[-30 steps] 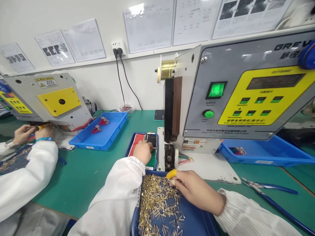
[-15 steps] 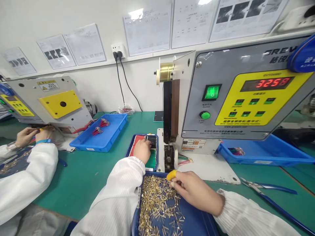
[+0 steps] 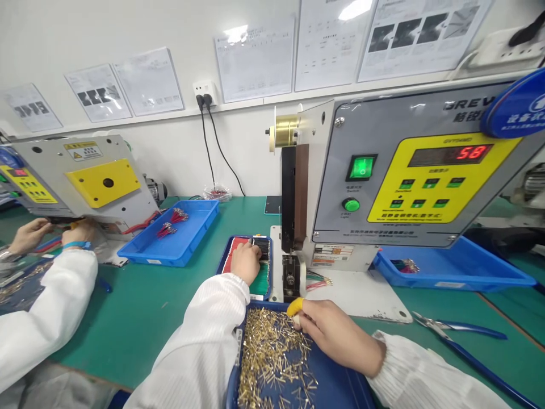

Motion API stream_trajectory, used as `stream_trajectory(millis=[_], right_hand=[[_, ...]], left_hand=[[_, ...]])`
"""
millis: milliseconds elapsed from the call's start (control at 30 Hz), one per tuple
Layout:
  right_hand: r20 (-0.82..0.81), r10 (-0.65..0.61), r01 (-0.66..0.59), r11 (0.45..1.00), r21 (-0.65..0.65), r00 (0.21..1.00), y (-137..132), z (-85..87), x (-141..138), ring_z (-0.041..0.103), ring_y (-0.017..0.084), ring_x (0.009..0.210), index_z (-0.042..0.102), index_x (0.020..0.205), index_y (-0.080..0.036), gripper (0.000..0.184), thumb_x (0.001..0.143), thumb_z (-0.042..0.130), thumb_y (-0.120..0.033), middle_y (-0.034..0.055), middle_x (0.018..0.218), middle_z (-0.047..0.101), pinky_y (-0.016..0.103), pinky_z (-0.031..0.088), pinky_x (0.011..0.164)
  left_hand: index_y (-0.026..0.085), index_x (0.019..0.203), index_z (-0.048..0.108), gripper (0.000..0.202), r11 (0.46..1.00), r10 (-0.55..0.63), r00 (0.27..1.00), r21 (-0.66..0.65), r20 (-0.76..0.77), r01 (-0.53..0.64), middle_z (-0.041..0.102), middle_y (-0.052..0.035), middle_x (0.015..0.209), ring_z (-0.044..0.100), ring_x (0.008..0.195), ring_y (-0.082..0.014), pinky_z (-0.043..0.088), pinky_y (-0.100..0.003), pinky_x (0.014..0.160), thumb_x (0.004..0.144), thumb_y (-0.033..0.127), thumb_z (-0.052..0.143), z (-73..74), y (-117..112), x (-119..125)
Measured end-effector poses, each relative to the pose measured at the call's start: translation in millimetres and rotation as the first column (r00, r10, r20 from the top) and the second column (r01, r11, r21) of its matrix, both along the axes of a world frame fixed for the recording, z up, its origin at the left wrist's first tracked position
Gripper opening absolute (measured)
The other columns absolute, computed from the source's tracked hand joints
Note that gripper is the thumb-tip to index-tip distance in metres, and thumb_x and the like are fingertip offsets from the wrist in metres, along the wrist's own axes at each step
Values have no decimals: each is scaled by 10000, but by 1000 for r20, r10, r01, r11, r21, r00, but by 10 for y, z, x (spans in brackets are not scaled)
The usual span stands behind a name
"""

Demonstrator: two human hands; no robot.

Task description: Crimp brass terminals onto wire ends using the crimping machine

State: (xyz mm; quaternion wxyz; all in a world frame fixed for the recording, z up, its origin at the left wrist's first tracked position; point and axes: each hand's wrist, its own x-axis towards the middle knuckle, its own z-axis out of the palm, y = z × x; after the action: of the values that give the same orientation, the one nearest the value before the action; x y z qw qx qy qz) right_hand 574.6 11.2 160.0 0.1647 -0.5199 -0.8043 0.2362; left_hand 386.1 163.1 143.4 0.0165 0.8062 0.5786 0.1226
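Scarcely any shift: left hand (image 3: 246,264) on the wires (image 3: 261,278), grip hidden; right hand (image 3: 336,332) pinched narrow above the pins (image 3: 272,346), contents unclear.

I am finding the loose pins (image 3: 272,355) to be bright, gold-toned metal; their blue tray (image 3: 340,383) is looking like smooth plastic with a low sheen. The coloured wires (image 3: 259,278) are showing smooth, plastic-looking coats. My sleeves (image 3: 202,326) are presenting matt, finely lined white cloth. The machine's front panel (image 3: 374,133) is showing a smooth, glossy grey finish. The pliers (image 3: 440,329) are pairing bare metal with blue, plastic-looking grips. The wall sheets (image 3: 255,62) are catching glare on glossy-faced paper. The worktop (image 3: 145,307) is appearing smooth.
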Motion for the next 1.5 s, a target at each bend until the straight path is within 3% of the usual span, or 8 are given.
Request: stream_trajectory(millis=[400,600,667,767,867,1067,1167,1500], right_hand=[[-250,-24,-8,992,-127,968,64,-10,31,632,149,695,540,819,-195,186,922,385,-187,37,791,677,273,484,655],[-141,59,-81,985,-153,988,247,375,35,588,159,676,575,737,-194,133,847,500,-189,12,707,638,273,435,618],[-250,42,-102,967,-233,967,357,532,65,579,153,661,587,759,-191,80,819,556,-234,4,701,627,269,434,601],[-490,-36,-198,888,-416,871,507,658,163,594,140,657,593,798,-183,151,756,652,-316,0,732,640,278,470,629],[-616,-170,-213,841,-498,769,589,600,265,607,125,656,595,813,-183,263,699,723,-382,8,766,663,273,479,635],[-743,-282,22,940,-339,607,652,300,205,519,91,511,610,752,-167,270,730,694,-422,4,617,621,244,415,498],[-778,-302,117,951,-287,550,683,235,130,509,91,493,575,723,-181,266,730,682,-424,-5,613,613,252,421,486],[-766,-283,141,958,-248,577,694,206,162,523,99,497,552,744,-188,261,768,636,-434,-8,621,610,268,440,503]], left_hand=[[187,850,702,210,997,-14,1000,-77,0,14,652,-96,966,542,1002,-248,418,-351,832,785,100,523,95,23,14],[173,889,682,232,999,13,1000,-45,7,-13,640,-117,996,544,984,-267,417,-389,800,860,154,452,45,-23,10],[164,901,675,253,999,11,1000,-30,11,-10,638,-123,1010,543,982,-268,413,-393,797,886,177,422,21,-27,8],[167,902,675,255,1000,3,1000,-14,14,-3,643,-114,1025,545,975,-263,411,-385,789,894,192,422,2,-14,0],[194,890,690,250,1000,-9,1000,1,11,9,654,-92,1009,549,964,-254,409,-374,790,893,204,440,3,2,-16],[203,866,702,253,999,-31,999,18,-20,31,661,-91,960,550,958,-248,408,-364,797,893,214,451,10,18,-14],[182,867,687,245,999,-27,999,25,-28,27,652,-103,997,552,953,-249,409,-366,792,892,202,444,11,17,5],[212,882,718,263,998,-53,998,14,-27,54,669,-88,903,554,951,-239,393,-362,852,895,241,457,7,31,-12]])
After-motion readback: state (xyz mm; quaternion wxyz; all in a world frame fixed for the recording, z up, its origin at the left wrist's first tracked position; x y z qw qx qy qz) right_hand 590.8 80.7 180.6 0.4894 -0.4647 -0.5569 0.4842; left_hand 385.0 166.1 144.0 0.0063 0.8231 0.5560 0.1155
